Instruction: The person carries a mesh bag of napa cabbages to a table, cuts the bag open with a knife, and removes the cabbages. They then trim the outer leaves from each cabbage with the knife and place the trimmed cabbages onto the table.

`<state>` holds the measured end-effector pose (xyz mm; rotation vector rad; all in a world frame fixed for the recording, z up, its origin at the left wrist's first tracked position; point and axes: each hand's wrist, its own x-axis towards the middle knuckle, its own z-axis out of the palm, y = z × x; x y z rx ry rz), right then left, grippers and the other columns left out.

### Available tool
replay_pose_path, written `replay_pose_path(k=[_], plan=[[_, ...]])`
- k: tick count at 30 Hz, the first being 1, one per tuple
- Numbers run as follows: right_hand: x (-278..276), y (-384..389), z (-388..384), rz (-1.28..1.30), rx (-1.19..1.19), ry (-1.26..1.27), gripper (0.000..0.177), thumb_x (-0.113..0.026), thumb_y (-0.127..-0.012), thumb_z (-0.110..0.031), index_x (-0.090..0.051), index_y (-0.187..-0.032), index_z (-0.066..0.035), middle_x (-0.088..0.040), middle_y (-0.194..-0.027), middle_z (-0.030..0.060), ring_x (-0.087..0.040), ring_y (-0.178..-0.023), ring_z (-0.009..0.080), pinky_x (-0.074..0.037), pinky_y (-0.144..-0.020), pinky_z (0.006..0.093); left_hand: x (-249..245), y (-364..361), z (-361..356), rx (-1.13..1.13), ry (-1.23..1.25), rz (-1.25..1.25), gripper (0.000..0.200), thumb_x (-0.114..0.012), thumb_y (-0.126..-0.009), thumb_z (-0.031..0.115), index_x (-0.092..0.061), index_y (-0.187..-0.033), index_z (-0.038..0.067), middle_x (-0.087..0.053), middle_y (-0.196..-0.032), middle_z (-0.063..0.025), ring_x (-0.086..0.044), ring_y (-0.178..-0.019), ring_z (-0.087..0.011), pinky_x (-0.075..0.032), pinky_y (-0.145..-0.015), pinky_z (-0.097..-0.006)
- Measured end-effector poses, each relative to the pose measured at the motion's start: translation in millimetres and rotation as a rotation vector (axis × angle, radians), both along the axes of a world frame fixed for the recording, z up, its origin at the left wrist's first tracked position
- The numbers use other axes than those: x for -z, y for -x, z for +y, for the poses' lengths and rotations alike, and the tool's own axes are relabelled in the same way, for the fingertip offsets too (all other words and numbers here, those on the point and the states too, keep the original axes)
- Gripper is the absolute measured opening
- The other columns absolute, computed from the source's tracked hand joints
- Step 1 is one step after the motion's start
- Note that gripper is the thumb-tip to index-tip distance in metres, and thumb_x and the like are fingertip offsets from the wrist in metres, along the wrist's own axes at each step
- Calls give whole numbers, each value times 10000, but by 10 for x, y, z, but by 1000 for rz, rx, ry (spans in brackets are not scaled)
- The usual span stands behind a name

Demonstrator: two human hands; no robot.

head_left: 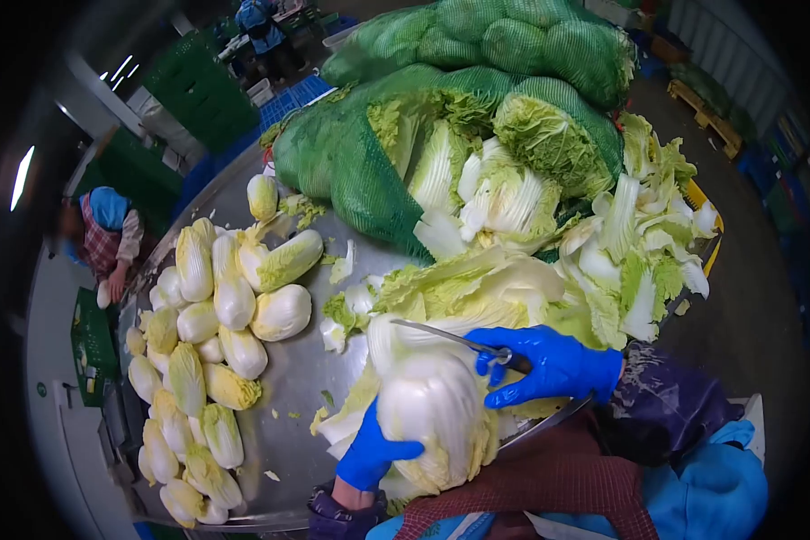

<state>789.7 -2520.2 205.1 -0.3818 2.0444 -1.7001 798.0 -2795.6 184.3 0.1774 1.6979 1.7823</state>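
Near the table's front edge, my left hand (369, 453), in a blue glove, grips a large white-and-yellow cabbage (430, 409) from its lower left side. A knife (454, 337) is in my right hand (549, 364), also blue-gloved, with its fingers wrapped round the handle. The blade points left across the top of the cabbage, by a pale outer leaf. Whether the blade touches the cabbage cannot be made out. Loose leaves (477, 288) lie behind and beneath the cabbage.
Trimmed cabbages (234, 301) are piled on the left of the metal table (288, 432). Green net sacks (333, 162) of cabbages stand at the back, one torn open. A leaf heap (621, 252) covers the right edge. Another person (108, 229) is at far left, one more behind.
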Motion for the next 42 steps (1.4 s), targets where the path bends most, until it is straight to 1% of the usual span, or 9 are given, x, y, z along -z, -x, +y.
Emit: replay_pose_path(k=[7, 12, 15, 18, 24, 28, 35, 38, 42], plan=[[-192, 189, -292, -319, 140, 252, 831, -765, -701, -230, -291, -1362, -60, -484, -1133, 97, -484, -911, 110, -438, -811, 249, 438, -106, -44, -498, -798, -632, 769, -674, -764, 324, -267, -1373, 89, -345, -1381, -124, -367, -1242, -309, -307, -1037, -466], [70, 215, -412, -91, 157, 333, 812, -760, -704, -219, -303, -1358, -64, -497, -1130, 84, -496, -940, 111, -461, -741, 249, 382, -20, 62, -489, -759, -611, 735, -652, -788, 327, -273, -1371, 90, -352, -1373, -135, -357, -1248, -308, -302, -1042, -462], [-192, 187, -370, -352, 190, 257, 748, -751, -713, -226, -355, -1324, -59, -519, -1102, 69, -517, -967, 134, -467, -748, 269, 270, 86, 94, -508, -564, -601, 800, -686, -760, 314, -238, -1383, 88, -339, -1377, -137, -355, -1251, -292, -309, -1038, -428], [-12, 150, -429, -362, 229, 264, 653, -729, -724, -203, -412, -1274, -50, -539, -1093, 78, -535, -966, 161, -458, -789, 290, 153, 190, 174, -332, -347, -52, 840, -707, -742, 244, -201, -1391, 77, -336, -1368, -132, -359, -1246, -271, -324, -1024, -390], [104, 80, -494, 282, 280, -37, 719, -714, -693, -214, -355, -1297, -61, -515, -1058, 154, -541, -988, 239, -451, -847, 334, 197, 47, 354, -445, -354, -145, 897, -727, -679, 136, -181, -1386, 63, -358, -1331, -123, -377, -1226, -253, -336, -1008, -372], [38, 68, -440, 88, 151, -147, 749, -630, -715, -154, -263, -1360, -55, -461, -1234, 205, -511, -1084, 271, -422, -904, 358, 190, 95, 346, -400, -73, 260, 989, -776, -629, 217, -168, -1387, 36, -323, -1351, -134, -353, -1234, -253, -320, -1016, -376], [298, 239, -292, 72, 275, 98, 667, -542, -698, -37, -356, -1336, -105, -478, -1272, 124, -515, -1097, 256, -417, -911, 338, 174, 36, 143, -349, -72, 175, 984, -767, -636, 247, -169, -1389, 39, -303, -1370, -145, -337, -1250, -257, -312, -1025, -388], [371, 300, 25, 165, 312, -252, 648, -603, -708, -20, -386, -1313, -98, -504, -1225, 82, -512, -1064, 180, -429, -887, 308, 110, -110, -58, -359, -585, -505, 872, -566, -762, 499, -153, -1407, 82, -239, -1417, -188, -297, -1285, -310, -282, -1046, -455], [-82, 211, -250, 324, 369, -165, 688, -701, -715, -111, -367, -1315, -66, -499, -1211, 97, -514, -1045, 170, -444, -858, 292, 0, 122, 272, -245, -953, -381, 845, -495, -788, 576, -164, -1411, 110, -257, -1420, -154, -308, -1281, -302, -265, -1054, -461]])
